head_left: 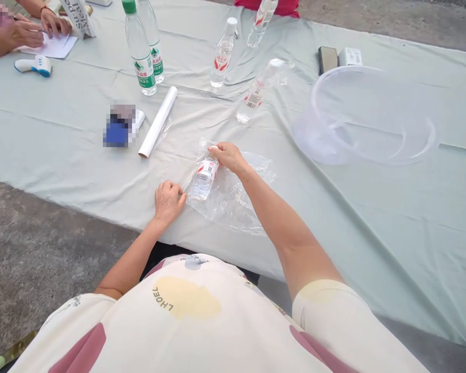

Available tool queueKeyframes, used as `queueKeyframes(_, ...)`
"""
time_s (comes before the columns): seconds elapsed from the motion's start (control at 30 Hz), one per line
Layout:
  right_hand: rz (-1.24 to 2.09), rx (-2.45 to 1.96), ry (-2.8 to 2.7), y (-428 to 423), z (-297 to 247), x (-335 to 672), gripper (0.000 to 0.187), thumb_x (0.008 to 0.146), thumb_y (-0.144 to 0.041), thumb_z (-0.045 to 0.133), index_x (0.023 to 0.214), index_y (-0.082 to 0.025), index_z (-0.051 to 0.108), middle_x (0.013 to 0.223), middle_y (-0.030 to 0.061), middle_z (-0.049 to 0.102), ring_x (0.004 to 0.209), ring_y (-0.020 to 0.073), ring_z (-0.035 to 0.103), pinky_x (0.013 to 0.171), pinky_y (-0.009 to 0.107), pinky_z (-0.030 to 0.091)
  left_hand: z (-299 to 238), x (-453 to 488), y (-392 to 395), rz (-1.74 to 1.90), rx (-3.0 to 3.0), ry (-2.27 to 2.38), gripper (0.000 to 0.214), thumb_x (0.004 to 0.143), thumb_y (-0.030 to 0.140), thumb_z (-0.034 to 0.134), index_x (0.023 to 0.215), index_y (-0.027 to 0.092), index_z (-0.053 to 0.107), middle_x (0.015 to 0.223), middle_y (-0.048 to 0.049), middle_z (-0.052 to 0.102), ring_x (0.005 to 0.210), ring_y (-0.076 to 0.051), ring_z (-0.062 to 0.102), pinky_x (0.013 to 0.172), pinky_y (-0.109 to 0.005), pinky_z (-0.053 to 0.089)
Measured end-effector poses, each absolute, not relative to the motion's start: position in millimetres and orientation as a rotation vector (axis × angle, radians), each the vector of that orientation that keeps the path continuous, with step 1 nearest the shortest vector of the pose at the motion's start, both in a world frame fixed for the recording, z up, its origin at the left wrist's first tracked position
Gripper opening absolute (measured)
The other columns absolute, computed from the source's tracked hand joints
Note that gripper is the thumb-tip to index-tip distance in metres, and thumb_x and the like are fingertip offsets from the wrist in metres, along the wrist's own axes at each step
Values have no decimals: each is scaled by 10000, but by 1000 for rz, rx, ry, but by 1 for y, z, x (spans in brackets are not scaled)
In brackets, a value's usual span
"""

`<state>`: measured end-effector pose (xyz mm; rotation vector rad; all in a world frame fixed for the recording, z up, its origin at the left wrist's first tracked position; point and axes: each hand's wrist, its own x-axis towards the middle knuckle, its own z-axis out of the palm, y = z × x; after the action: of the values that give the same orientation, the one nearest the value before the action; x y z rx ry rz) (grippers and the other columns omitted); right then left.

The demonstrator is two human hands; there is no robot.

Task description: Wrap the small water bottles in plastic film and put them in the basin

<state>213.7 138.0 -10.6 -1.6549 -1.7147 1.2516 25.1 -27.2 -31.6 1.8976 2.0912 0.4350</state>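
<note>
A small clear water bottle (pixel 204 178) with a red and white label lies on a sheet of clear plastic film (pixel 238 199), spread on the cloth in front of me. My right hand (pixel 227 156) is closed around the bottle's cap end, with the forearm passing over the film. Beside the bottle's base, my left hand (pixel 168 201) has its fingers curled, and they pinch the left edge of the film. A white roll of film (pixel 158 123) rests beyond my hands, with a loose clear piece at its side.
Green-capped bottles (pixel 143 59), a white-capped bottle (pixel 222 54) and a film-wrapped bottle (pixel 251 98) stand farther back. To the right is a clear plastic tub (pixel 314 129). A thermometer gun (pixel 34 66) lies near another person's hands (pixel 27 33) at far left. Light green cloth (pixel 373 217) covers the table.
</note>
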Motion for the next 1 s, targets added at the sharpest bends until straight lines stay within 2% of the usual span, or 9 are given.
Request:
queueKeyframes(0.07, 1058, -1738, -1793, 133, -16, 211, 296, 908, -458, 542, 782, -204, 627, 726, 28, 605, 694, 185, 576, 678, 309, 464, -31, 27, -29, 454, 1881, 2066, 86, 877, 246, 565, 809, 216, 608, 964, -100, 620, 1018, -286, 581, 896, -430, 460)
queueKeyframes(0.17, 737, -1787, -1924, 126, -16, 209, 333, 938, -476, 518, 1011, -200, 690, 1005, 104, 679, 920, 249, 623, 833, 362, 478, -28, 31, -30, 607, 1784, 1968, 90, 871, 211, 528, 784, 224, 549, 927, -75, 640, 964, -239, 605, 887, -389, 481)
queueKeyframes(0.3, 630, -1800, -2019, 123, -12, 212, 408, 984, -472, 458, 1189, -194, 675, 1202, 147, 650, 1043, 286, 613, 890, 402, 479, -24, 39, -32, 868, 1547, 1823, 108, 858, 205, 493, 755, 232, 476, 1040, -55, 699, 953, -180, 648, 882, -330, 513)
queueKeyframes(0.43, 376, -1506, -2160, 120, -10, 215, 411, 1001, -443, 462, 1243, -176, 661, 1269, 151, 645, 1143, 294, 572, 969, 419, 459, -23, 48, -35, 1011, 1401, 1719, 127, 850, 264, 523, 738, 227, 476, 1067, -29, 729, 963, -170, 680, 921, -333, 521)
queueKeyframes(0.57, 247, -995, -2494, 108, -13, 211, 330, 1017, -426, 464, 1124, -258, 728, 1339, 52, 657, 1316, 274, 485, 1089, 452, 339, -22, 56, -39, 1065, 1486, 1696, 92, 848, 259, 549, 766, 221, 533, 1088, -41, 738, 983, -189, 697, 938, -355, 530)
queueKeyframes(0.67, 203, -933, -2583, 99, -20, 215, 331, 1019, -407, 478, 930, -252, 757, 1192, 25, 737, 1320, 269, 506, 1117, 484, 282, -23, 65, -46, 1070, 1683, 1694, 53, 873, 223, 540, 858, 220, 590, 1168, -71, 727, 1068, -211, 691, 959, -383, 534)
queueKeyframes(0.73, 162, -999, -2536, 93, -25, 224, 343, 1015, -414, 488, 890, -232, 751, 1106, 37, 762, 1253, 264, 564, 1100, 482, 308, -24, 73, -52, 1065, 1881, 1664, 104, 905, 201, 518, 924, 214, 620, 1221, -94, 714, 1151, -226, 667, 996, -402, 521)
queueKeyframes(0.87, 123, -1111, -2361, 72, -36, 251, 377, 1026, -445, 437, 1017, -221, 740, 1219, 80, 729, 1191, 244, 615, 1022, 424, 428, -24, 94, -65, 875, 2328, 1588, 191, 922, 166, 527, 1048, 198, 668, 1310, -117, 681, 1327, -292, 552, 1052, -458, 467)
queueKeyframes(1.0, 138, -1204, -2219, 39, -46, 280, 469, 1046, -449, 335, 1246, -193, 674, 1373, 114, 645, 1309, 233, 561, 1082, 403, 454, -25, 114, -70, 586, 2611, 1501, 207, 930, 176, 548, 1078, 201, 690, 1402, -102, 631, 1365, -343, 500, 1021, -507, 427)
